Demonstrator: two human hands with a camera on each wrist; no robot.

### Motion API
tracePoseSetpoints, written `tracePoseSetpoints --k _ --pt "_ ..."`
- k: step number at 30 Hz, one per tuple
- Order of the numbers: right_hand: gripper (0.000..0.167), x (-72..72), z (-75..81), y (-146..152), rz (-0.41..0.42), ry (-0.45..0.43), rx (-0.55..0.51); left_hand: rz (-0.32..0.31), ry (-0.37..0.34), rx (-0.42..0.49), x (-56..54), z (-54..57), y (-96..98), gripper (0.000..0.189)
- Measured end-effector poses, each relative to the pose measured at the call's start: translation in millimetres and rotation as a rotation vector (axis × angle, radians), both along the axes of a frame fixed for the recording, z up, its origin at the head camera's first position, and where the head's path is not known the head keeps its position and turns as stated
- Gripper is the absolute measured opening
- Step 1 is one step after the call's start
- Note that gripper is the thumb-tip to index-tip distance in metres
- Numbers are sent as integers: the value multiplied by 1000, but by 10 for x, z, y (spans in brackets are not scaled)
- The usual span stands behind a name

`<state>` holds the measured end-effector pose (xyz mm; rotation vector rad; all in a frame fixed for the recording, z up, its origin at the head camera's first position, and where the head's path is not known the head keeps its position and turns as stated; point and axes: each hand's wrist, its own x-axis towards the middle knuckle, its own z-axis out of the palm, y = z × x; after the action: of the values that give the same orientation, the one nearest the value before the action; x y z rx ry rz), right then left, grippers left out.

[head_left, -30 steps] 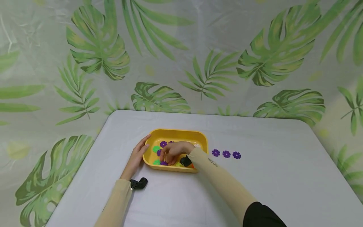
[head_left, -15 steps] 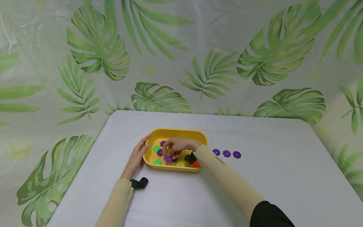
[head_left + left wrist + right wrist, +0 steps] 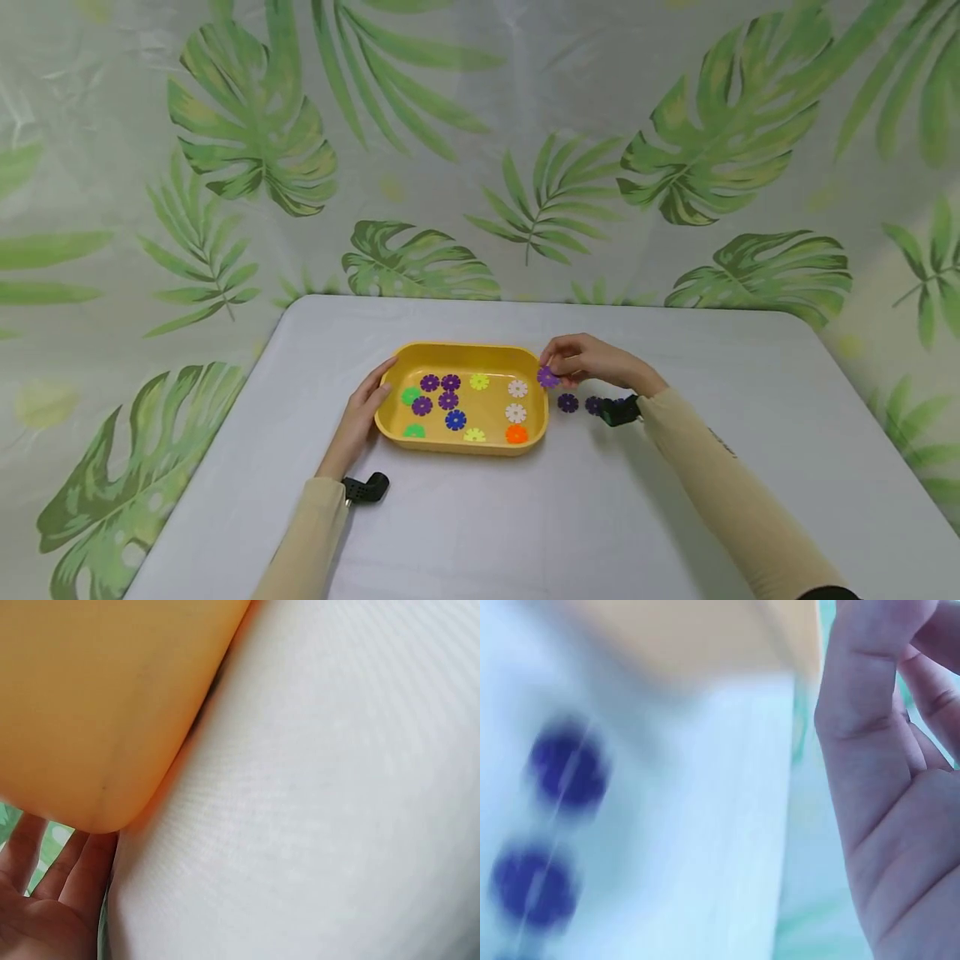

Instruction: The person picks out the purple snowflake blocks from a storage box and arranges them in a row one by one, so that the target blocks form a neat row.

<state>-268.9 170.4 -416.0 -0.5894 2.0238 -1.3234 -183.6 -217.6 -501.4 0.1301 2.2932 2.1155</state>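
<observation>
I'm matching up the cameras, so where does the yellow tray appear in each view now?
Head: the yellow tray sits just below the picture's centre.
Left wrist: the tray fills the upper-left corner.
Right wrist: the tray is blurred, cut off at the top edge.
Shared landmark: the white tabletop, visible in all three.

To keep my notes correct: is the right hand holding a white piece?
No, the right hand holds a purple piece, while two white pieces lie in the tray.
</observation>
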Motion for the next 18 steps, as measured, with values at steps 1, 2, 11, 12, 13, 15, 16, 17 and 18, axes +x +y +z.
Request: tracePoseSetpoints --k 1,2,11,12,13,15,16,17,18 --pt "23 1 -34 143 -24 -4 -2 0 5 2 -2 -12 -4 43" --pt "24 5 -73 282 -48 -8 1 2 7 1 -1 -19 -5 43" --pt "28 165 -408 1253 -239 -54 21 4 -4 -16 14 -23 -2 43" --pt "28 192 -430 1311 -251 -59 31 5 -2 -17 14 -23 -2 43" --pt "28 218 -447 1360 -253 -56 42 7 -6 -18 13 -22 -3 43" --pt "28 264 -471 1430 -253 -49 61 7 -8 -19 11 -21 -2 43" --pt "28 283 -477 1450 -250 -45 70 8 -9 -20 9 -20 -1 43" --pt "28 297 -484 1466 -245 -37 80 8 -7 -19 8 -19 1 43" --pt "27 307 -487 1472 -245 -30 93 9 -6 -18 5 -20 3 42"
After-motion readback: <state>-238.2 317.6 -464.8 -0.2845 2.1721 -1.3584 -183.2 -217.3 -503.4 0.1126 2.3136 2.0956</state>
